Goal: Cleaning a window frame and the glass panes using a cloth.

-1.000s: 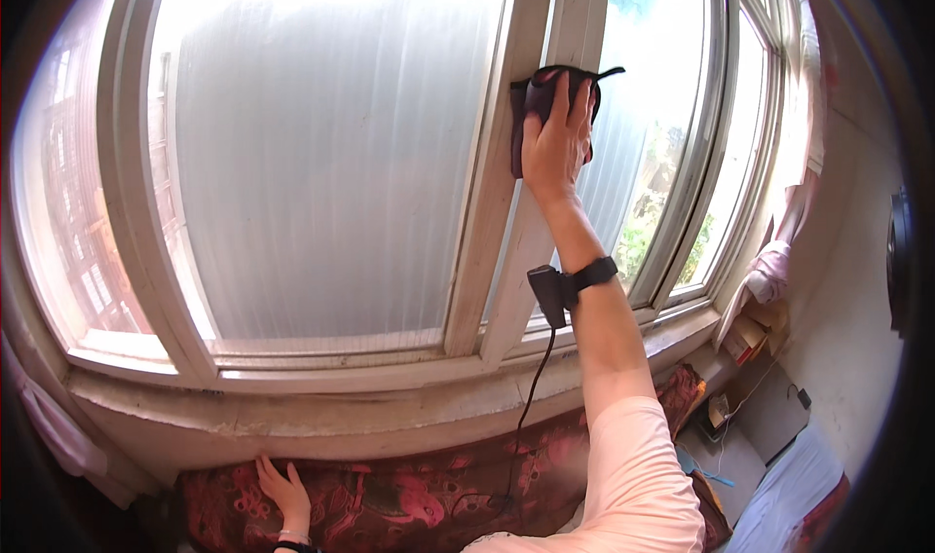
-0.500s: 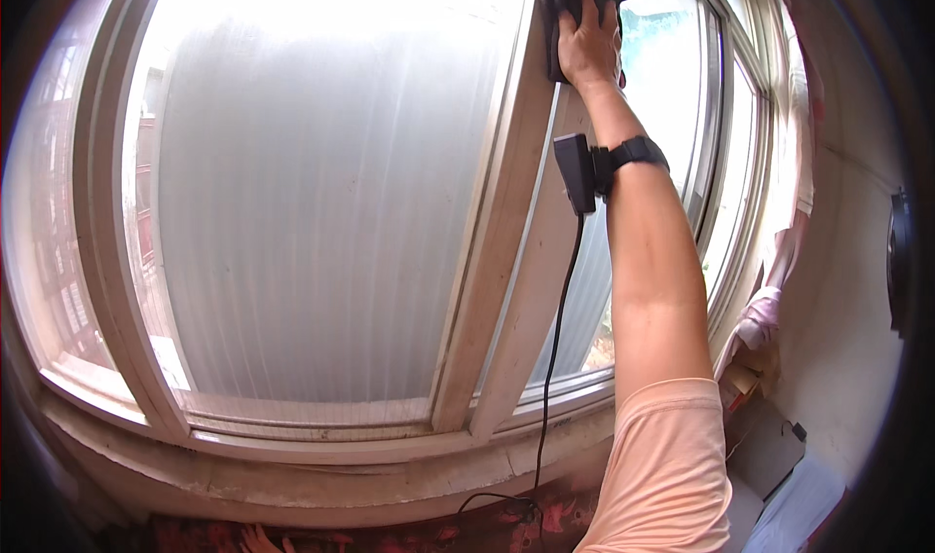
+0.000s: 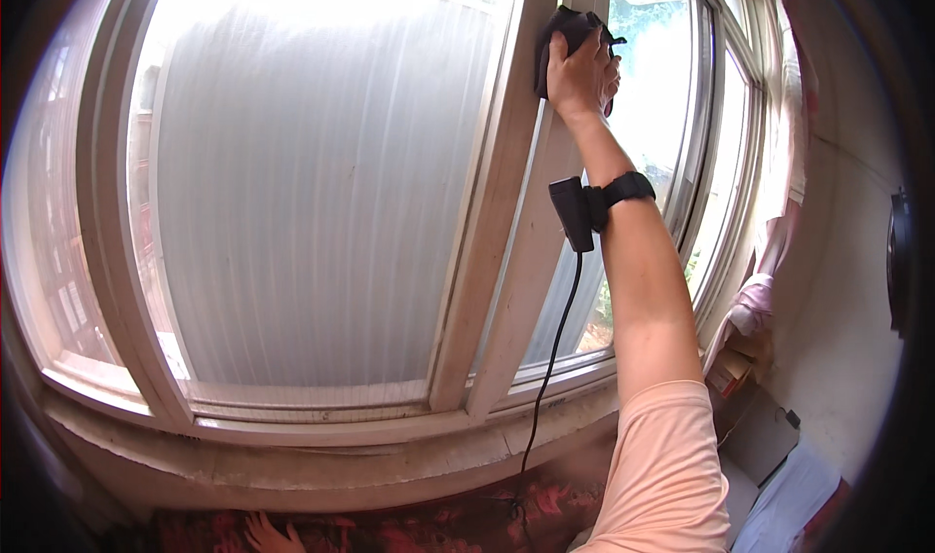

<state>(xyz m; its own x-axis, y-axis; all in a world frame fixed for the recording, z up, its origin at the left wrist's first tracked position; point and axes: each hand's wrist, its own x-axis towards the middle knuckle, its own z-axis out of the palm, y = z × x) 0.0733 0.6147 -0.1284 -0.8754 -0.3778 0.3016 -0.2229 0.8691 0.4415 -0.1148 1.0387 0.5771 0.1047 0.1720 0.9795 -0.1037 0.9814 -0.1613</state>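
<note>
My right hand (image 3: pixel 581 74) reaches up with its fingers wrapped over a black cloth (image 3: pixel 555 61). The cloth is pressed against the light window frame post (image 3: pixel 506 178) near its upper part. A strip of cloth sticks out past the fingertips on the right. Low at the left, my left hand (image 3: pixel 273 534) shows only in part, its fingers spread on a dark red patterned cover (image 3: pixel 390 534). Nothing is seen in that hand.
A ribbed translucent pane (image 3: pixel 312 212) fills the left of the window. A black cable (image 3: pixel 558 344) hangs from the device (image 3: pixel 573 214) strapped to my right wrist. A knotted pale curtain (image 3: pixel 752 305) hangs at right, above a cardboard box (image 3: pixel 729 370). The windowsill (image 3: pixel 292 465) runs below.
My right hand and the black cloth have slid down along the window post. The left hand shows a little more above the lower edge.
</note>
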